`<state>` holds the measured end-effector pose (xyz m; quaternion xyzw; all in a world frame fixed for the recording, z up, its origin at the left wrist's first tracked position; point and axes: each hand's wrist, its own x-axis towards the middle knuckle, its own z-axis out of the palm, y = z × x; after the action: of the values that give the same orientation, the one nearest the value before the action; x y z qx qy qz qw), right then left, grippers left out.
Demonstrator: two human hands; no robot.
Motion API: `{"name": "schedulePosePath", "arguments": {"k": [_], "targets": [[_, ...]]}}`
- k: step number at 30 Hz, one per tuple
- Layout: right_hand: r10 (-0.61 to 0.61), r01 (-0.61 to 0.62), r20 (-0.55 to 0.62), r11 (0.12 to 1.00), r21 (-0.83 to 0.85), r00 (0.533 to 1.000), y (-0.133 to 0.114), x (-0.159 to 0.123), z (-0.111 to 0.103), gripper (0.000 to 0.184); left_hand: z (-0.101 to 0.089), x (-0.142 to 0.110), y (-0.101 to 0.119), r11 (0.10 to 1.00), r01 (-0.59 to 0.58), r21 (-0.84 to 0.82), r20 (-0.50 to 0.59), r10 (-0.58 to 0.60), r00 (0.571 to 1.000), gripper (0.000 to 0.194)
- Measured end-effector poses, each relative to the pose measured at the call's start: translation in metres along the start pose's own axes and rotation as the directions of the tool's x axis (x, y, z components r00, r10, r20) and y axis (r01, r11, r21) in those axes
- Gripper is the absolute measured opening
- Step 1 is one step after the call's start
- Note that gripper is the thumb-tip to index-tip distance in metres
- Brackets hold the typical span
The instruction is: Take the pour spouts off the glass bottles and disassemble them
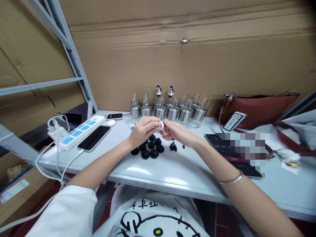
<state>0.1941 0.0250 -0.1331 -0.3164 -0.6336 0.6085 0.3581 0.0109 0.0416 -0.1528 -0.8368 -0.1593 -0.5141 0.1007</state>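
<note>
Over the middle of the table, my left hand (pixel 145 129) and my right hand (pixel 176 131) meet around a small silver metal cap (pixel 161 125). The fingers of both are closed on it and hide much of its shape. Just below them lie several black ribbed stoppers (pixel 151 144) in a cluster. A little pile of small black parts (pixel 173 146) sits below my right hand. Beside my left hand are small silver pieces (pixel 132 125), partly covered. Behind the hands stand several glass bottles with steel sleeves (pixel 173 112); two carry silver pour spouts (pixel 171 91) with black levers.
At the left are a white power strip (pixel 82 131), a phone (pixel 94 137) on a cable, a small display device (pixel 115 116) and a round white object (pixel 111 122). To the right lie a large tablet-like device (pixel 232 154) and a brown bag (pixel 256 110). Cardboard (pixel 158 59) walls the back.
</note>
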Motion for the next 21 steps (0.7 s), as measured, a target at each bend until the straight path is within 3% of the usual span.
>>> {"name": "schedulePosePath", "arguments": {"k": [5, 8, 13, 17, 21], "targets": [[0.004, 0.008, -0.060, 0.980, 0.201, 0.998, 0.000, 0.000, 0.007, 0.041, -0.002, 0.000, -0.003, 0.999, 0.010, -0.049, -0.007, -0.010, 1.000, 0.010], [-0.002, 0.029, -0.098, 0.961, 0.275, 0.995, -0.003, -0.001, 0.009, 0.043, -0.006, 0.005, -0.002, 0.999, -0.022, 0.044, 0.004, 0.022, 1.000, 0.011], [-0.045, 0.097, -0.166, 0.944, 0.315, 0.985, -0.008, -0.004, 0.022, 0.046, -0.014, 0.014, -0.001, 0.955, -0.088, 0.284, 0.095, 0.063, 0.993, 0.023], [-0.087, 0.164, -0.229, 0.924, 0.346, 0.970, -0.008, -0.007, 0.035, 0.044, -0.020, 0.021, -0.002, 0.935, -0.092, 0.342, 0.153, 0.042, 0.987, 0.038], [-0.173, 0.235, -0.264, 0.945, 0.226, 0.949, -0.005, -0.008, 0.042, 0.039, -0.026, 0.025, -0.008, 0.936, -0.097, 0.338, 0.253, 0.008, 0.967, 0.050]]}}
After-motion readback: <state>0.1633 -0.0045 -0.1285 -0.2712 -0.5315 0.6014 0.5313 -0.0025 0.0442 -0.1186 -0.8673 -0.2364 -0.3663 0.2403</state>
